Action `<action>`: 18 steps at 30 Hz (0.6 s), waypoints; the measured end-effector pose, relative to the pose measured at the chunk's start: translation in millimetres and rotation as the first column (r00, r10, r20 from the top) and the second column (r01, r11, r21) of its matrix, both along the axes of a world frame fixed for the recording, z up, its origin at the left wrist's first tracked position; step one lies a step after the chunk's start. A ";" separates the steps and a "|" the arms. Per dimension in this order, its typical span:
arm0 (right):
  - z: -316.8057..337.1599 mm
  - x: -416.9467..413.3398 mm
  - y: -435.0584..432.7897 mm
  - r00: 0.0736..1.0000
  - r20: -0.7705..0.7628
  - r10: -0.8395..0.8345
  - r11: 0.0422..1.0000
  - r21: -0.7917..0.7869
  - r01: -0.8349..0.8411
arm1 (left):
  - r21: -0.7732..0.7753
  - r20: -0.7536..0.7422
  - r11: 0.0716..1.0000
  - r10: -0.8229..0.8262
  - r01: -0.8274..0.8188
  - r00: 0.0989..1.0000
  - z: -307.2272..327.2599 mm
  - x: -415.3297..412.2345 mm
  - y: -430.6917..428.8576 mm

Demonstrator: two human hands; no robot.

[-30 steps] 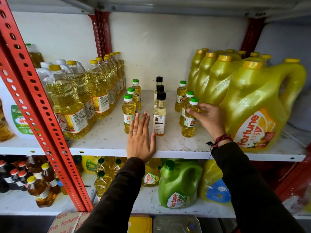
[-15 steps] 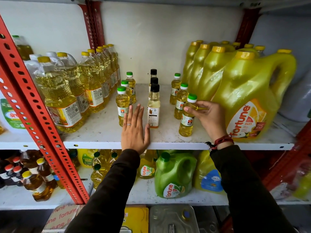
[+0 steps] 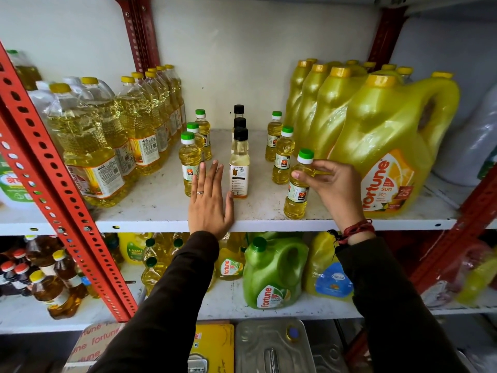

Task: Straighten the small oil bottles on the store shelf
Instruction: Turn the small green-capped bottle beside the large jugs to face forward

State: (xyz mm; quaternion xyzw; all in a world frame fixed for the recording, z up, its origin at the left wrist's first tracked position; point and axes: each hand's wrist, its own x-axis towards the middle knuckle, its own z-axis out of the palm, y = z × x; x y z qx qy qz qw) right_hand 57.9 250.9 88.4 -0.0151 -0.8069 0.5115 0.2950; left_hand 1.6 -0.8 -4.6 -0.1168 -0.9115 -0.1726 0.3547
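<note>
Three short rows of small oil bottles stand on the white shelf (image 3: 150, 211). The left row (image 3: 189, 162) and the right row (image 3: 282, 157) have green caps; the middle row (image 3: 239, 162) has black caps. My right hand (image 3: 330, 189) grips the shoulder of the front right green-capped bottle (image 3: 297, 195), which stands upright near the shelf's front edge. My left hand (image 3: 209, 203) lies flat, palm down, on the shelf between the left and middle rows, fingers together, holding nothing; its thumb is close to the front black-capped bottle.
Large clear oil bottles (image 3: 91, 146) fill the shelf's left side, big yellow jugs (image 3: 382, 146) the right. A red slotted upright (image 3: 48, 189) crosses the left foreground. The lower shelf holds a green jug (image 3: 271, 273) and more bottles.
My right hand has drawn the front right bottle forward toward the shelf edge, away from its row. My left hand stays flat on the shelf.
</note>
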 end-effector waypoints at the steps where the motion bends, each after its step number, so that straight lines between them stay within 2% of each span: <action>1: 0.1 0.0 -0.2 1.000 0.000 0.000 1.000 -0.001 0.000 | 0.000 -0.002 1.000 0.001 -0.001 1.000 -0.2 -0.4 0.0; 18: -2.0 0.9 1.3 1.000 0.005 -0.014 1.000 -0.001 0.014 | -0.014 -0.005 1.000 -0.001 0.001 1.000 -2.2 -2.0 -1.1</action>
